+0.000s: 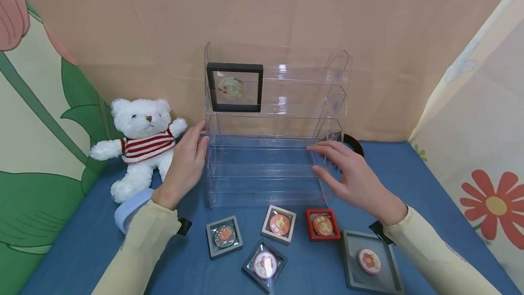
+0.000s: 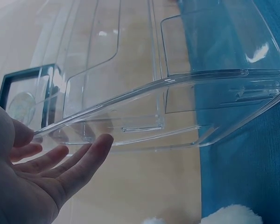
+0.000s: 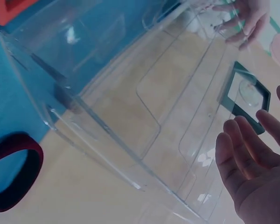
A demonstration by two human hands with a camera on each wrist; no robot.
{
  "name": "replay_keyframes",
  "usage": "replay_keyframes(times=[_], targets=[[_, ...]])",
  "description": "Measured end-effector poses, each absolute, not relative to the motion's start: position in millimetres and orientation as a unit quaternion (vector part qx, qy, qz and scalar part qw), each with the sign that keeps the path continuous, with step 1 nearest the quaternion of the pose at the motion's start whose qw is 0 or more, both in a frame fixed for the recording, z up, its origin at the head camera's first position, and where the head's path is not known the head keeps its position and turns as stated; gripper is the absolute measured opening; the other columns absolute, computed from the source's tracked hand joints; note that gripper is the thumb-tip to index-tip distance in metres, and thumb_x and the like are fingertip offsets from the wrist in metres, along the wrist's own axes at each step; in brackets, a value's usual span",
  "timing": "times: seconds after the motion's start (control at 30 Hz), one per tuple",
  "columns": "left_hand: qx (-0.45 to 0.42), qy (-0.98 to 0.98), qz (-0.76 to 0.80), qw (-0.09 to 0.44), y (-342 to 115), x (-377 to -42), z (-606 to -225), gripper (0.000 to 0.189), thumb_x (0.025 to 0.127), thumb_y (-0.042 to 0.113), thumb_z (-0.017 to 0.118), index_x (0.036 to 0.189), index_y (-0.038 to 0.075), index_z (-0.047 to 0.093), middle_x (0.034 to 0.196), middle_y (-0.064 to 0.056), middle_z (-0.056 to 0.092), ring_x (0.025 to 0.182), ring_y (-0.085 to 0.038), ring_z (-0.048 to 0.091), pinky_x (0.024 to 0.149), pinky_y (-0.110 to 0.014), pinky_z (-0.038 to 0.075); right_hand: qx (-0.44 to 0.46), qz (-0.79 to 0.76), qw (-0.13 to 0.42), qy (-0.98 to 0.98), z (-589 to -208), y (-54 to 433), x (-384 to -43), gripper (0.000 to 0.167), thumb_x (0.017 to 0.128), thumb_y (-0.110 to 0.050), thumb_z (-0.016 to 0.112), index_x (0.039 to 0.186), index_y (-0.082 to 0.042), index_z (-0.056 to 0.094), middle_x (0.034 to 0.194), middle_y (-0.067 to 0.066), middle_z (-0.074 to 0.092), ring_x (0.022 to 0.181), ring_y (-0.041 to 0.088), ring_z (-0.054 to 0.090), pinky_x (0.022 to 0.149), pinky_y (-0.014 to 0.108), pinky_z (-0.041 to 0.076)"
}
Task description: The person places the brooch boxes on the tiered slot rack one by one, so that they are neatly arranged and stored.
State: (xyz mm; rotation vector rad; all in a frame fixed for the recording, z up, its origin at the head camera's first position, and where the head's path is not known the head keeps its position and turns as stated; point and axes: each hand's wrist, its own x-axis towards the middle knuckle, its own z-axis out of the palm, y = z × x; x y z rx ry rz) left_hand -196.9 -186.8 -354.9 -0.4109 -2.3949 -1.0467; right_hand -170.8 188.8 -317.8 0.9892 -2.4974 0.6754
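A clear plastic tiered rack (image 1: 266, 170) stands upright between my hands. My left hand (image 1: 186, 167) is at its left side, fingers extended, with the thumb close to the rack's side edge in the left wrist view. My right hand (image 1: 354, 176) is at the right side, fingers apart and gently bent, with nothing in its grasp. High on the rack's left part, a black square frame (image 1: 262, 89) leans upright and encloses a round badge (image 1: 231, 88).
Several small framed badges lie before the rack, including a grey frame (image 1: 213, 243), a beige frame (image 1: 268, 231) and a red frame (image 1: 309, 236). A larger grey frame (image 1: 356, 281) lies right. A white teddy bear (image 1: 143, 126) sits left; a dark red-black band (image 3: 35, 163) lies behind the rack.
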Motion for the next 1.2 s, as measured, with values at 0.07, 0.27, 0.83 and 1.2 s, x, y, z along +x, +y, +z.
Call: replay_keyframes(times=[0.07, 0.27, 0.83, 1.2], targets=[[-0.15, -0.878, -0.383, 0.246, -187.1, -197.1, -355.2, 0.045, 0.109, 0.012, 0.043, 0.15, -0.006, 0.039, 0.142, -0.025, 0.05, 0.117, -0.038, 0.055, 0.103, -0.059, 0.043, 0.345, 0.237, 0.182, -0.89, -321.1, 192.0, -168.3, 0.042, 0.093, -0.023, 0.074, 0.133, -0.014, 0.065, 0.133, 0.005, 0.061, 0.115, 0.022, 0.061, 0.085, 0.045, 0.058], [-0.15, -0.877, -0.387, 0.244, -186.7, -197.6, -356.0, 0.045, 0.109, 0.013, 0.043, 0.151, -0.004, 0.039, 0.143, -0.024, 0.05, 0.117, -0.037, 0.055, 0.103, -0.059, 0.043, 0.319, 0.233, 0.172, -0.902, -330.4, 202.6, -157.1, 0.043, 0.092, -0.022, 0.075, 0.133, -0.015, 0.065, 0.134, 0.005, 0.061, 0.112, 0.022, 0.062, 0.08, 0.043, 0.059], [-0.152, -0.876, -0.392, 0.236, -185.5, -196.7, -354.9, 0.045, 0.108, 0.01, 0.045, 0.151, -0.004, 0.039, 0.144, -0.024, 0.049, 0.122, -0.038, 0.053, 0.104, -0.06, 0.043, 0.244, 0.21, 0.127, -0.938, -356.7, 237.1, -123.6, 0.042, 0.092, -0.029, 0.076, 0.13, -0.016, 0.065, 0.129, 0.004, 0.062, 0.111, 0.023, 0.062, 0.076, 0.042, 0.061], [-0.15, -0.878, -0.387, 0.24, -186.1, -196.1, -355.0, 0.045, 0.109, 0.011, 0.044, 0.151, -0.005, 0.039, 0.143, -0.024, 0.049, 0.115, -0.038, 0.055, 0.102, -0.059, 0.045, 0.214, 0.203, 0.095, -0.951, -373.5, 250.0, -106.8, 0.042, 0.093, -0.038, 0.075, 0.129, -0.019, 0.066, 0.126, 0.002, 0.064, 0.111, 0.024, 0.063, 0.081, 0.05, 0.059]])
